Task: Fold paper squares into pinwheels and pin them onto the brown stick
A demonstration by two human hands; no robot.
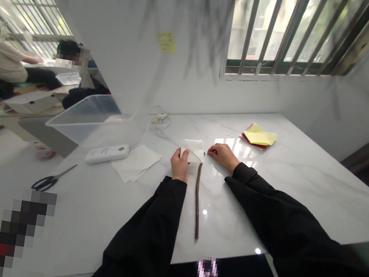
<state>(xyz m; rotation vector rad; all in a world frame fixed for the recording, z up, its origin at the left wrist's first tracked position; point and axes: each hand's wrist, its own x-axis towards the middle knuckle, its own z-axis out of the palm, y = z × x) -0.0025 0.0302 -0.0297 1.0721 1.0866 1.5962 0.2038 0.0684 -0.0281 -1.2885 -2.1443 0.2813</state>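
Now your left hand (179,166) pinched white paper (196,153), likely to steady it; your right hand (224,156) was curled, contents unclear.

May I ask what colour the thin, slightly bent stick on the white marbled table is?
The thin stick looks dark brown; head view.

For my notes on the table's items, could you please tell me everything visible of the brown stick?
The stick is slim, dark brown and slightly bent, and looks wooden. It lies on the table, running near to far, its near end short of the edge. Near its far end, paper in the left hand partly covers it; whether they touch is unclear.
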